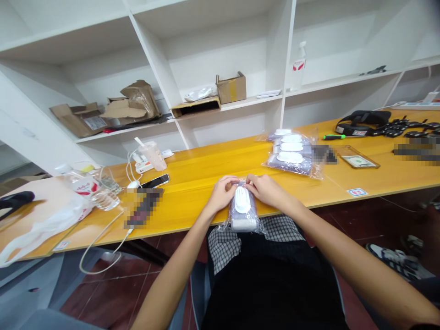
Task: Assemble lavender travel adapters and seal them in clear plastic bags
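A clear plastic bag [244, 223] lies at the table's front edge, its near end sticking out slightly over it. Inside is a soft-looking grey-lilac bundle with a white oval piece [242, 200] on top. My left hand [223, 191] pinches the bag's far end at its left corner. On the right corner, my right hand [261, 187] has its fingers closed on the same end; the exact grip of the fingertips is partly hidden. Farther right, several similar bagged bundles [290, 158] lie in an overlapping row.
Left on the table [192, 172] are a phone [155, 181], a cup [153, 156], cables, a water bottle [80, 183] and a white plastic bag [51, 220]. To the right lie a screwdriver [334, 137], a phone case [357, 158] and a black headset [362, 123]. Shelves with cardboard boxes [232, 88] stand behind.
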### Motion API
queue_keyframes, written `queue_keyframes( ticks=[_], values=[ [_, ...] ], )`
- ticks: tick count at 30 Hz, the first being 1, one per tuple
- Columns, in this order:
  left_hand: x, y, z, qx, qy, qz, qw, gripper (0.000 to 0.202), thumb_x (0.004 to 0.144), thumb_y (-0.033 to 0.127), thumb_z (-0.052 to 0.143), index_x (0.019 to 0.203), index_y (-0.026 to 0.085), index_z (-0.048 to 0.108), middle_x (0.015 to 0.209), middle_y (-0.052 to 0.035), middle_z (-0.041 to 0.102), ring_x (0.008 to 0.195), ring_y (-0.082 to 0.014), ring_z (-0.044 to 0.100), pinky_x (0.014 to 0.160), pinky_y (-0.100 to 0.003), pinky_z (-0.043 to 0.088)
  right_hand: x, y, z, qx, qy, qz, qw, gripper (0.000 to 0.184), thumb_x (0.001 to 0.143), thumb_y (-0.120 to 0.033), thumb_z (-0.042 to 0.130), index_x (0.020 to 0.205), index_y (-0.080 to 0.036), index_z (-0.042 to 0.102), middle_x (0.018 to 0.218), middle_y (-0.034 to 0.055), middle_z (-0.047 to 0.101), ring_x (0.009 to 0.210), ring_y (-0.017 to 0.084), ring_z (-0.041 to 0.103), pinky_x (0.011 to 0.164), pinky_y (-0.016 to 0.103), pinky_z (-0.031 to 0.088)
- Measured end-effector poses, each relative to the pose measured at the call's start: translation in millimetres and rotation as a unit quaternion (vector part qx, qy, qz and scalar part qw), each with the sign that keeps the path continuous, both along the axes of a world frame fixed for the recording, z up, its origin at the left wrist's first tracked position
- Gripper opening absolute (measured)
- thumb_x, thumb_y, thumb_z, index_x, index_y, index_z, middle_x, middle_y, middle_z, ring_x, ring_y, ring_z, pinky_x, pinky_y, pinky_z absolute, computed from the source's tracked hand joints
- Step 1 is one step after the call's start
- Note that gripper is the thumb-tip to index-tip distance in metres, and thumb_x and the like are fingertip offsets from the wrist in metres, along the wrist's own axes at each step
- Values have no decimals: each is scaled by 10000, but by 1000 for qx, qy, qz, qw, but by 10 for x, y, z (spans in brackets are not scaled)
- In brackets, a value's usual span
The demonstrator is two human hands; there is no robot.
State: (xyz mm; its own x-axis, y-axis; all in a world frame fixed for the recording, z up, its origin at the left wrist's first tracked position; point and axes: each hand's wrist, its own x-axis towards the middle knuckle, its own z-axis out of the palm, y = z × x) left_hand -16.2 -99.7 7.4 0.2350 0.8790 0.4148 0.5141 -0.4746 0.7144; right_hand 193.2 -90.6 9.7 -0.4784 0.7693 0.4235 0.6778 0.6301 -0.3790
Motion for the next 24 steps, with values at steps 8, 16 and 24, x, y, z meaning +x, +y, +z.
queue_keyframes(
  ticks=[8, 16, 24],
  values=[
    [-99, -13, 70, -78, 16, -83, 993, 365, 1018, 369, 504, 1280, 226, 713, 1430, -122, 647, 1375, -295, 566, 1236, -532, 360, -12, -68, 51, 104, -73, -52, 991, 247, 1034, -359, 541, 1105, -237, 744, 1189, 142, 678, 1135, 381, 512, 882, 496, 382],
    [-260, -126, 301, -142, 137, -145, 970, 926, 793, 616, 768, 1584, 260, 444, 1683, -106, 355, 1560, -368, 314, 1304, -577, 211, -36, -49, 2, 127, -61, -91, 986, 295, 1047, -378, 517, 989, -240, 770, 1022, 107, 759, 1051, 354, 550, 863, 486, 330],
    [-202, -171, 375, -99, 148, -121, 977, 692, 810, 533, 783, 1440, 296, 624, 1595, -85, 502, 1474, -364, 462, 1252, -611, 313, 8, -15, -56, 165, -28, -70, 983, 410, 1062, -397, 459, 882, -239, 791, 977, 104, 785, 1058, 348, 567, 933, 534, 326]
  ],
)
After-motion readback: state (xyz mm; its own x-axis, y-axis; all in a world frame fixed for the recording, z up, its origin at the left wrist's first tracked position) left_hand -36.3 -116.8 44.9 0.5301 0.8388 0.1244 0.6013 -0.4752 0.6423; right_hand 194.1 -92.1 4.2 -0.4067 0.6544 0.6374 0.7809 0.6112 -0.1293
